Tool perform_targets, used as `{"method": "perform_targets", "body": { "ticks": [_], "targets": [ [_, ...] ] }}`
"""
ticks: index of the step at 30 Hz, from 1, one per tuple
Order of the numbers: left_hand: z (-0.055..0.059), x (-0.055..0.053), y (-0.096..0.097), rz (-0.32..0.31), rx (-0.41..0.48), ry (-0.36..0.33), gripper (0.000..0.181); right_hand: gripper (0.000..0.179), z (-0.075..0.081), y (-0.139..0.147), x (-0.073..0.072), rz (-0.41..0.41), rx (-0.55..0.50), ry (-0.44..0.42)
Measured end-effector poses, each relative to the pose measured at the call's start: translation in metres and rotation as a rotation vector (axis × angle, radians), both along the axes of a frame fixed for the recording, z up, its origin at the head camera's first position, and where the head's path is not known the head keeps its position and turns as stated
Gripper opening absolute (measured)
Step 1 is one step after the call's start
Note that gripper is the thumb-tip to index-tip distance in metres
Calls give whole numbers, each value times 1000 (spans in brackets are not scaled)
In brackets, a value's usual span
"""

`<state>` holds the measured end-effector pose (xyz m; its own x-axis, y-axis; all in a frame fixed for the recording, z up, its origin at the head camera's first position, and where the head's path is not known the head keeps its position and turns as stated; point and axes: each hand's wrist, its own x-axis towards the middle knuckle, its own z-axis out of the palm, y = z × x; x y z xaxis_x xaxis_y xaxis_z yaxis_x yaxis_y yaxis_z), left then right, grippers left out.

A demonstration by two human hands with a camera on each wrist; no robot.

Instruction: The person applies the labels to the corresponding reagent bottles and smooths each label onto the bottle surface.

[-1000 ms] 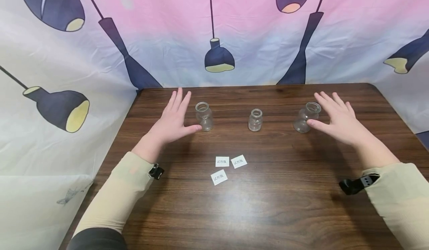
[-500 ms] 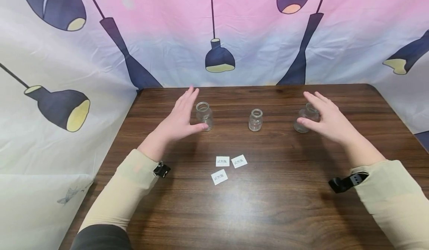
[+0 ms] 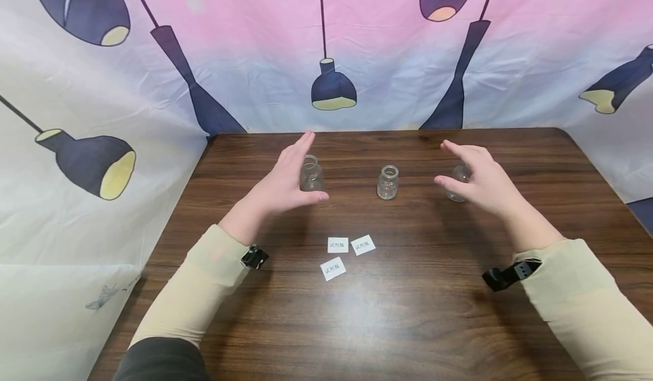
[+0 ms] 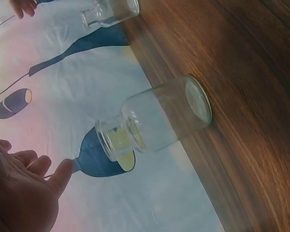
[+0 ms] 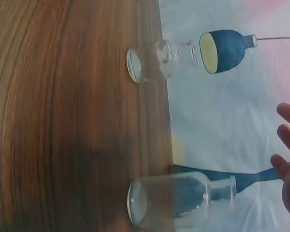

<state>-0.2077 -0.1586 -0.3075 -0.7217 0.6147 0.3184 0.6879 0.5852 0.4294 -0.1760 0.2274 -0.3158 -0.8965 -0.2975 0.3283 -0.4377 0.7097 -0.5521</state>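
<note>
Three clear glass bottles stand upright in a row at the back of the table. My left hand (image 3: pixel 288 183) hovers beside the left bottle (image 3: pixel 312 176), fingers straight and thumb apart, partly covering it. In the left wrist view that bottle (image 4: pixel 157 116) is untouched by the hand (image 4: pixel 31 188). My right hand (image 3: pixel 482 183) is spread in front of the right bottle (image 3: pixel 461 172), hiding much of it. A gap shows between the right hand (image 5: pixel 289 164) and this bottle (image 5: pixel 171 200) in the right wrist view. The smaller middle bottle (image 3: pixel 388 183) stands between the hands.
Three white cards, (image 3: pixel 338 245) among them, lie on the dark wooden table (image 3: pixel 398 313) nearer to me than the bottles, with handwritten characters on them. A cloth backdrop (image 3: pixel 275 46) printed with lamps hangs behind the table's back edge.
Both hands have moved inward: the left hand to the right, the right hand to the left, covering parts of the outer bottles. The bottles and cards have stayed in place.
</note>
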Motion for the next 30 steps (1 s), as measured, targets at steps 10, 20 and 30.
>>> {"method": "perform_targets", "body": {
  "ticks": [10, 20, 30],
  "targets": [
    [0, 2, 9, 6, 16, -72, 107, 62, -4, -15, -2, 39, 3, 26],
    [-5, 8, 21, -14, 38, -128, 101, 58, -13, -31, 6, 44, -19, 41],
    [-16, 11, 29, -76, 86, -164, 96, 52, -24, -40, 9, 67, -48, 6]
  ]
}}
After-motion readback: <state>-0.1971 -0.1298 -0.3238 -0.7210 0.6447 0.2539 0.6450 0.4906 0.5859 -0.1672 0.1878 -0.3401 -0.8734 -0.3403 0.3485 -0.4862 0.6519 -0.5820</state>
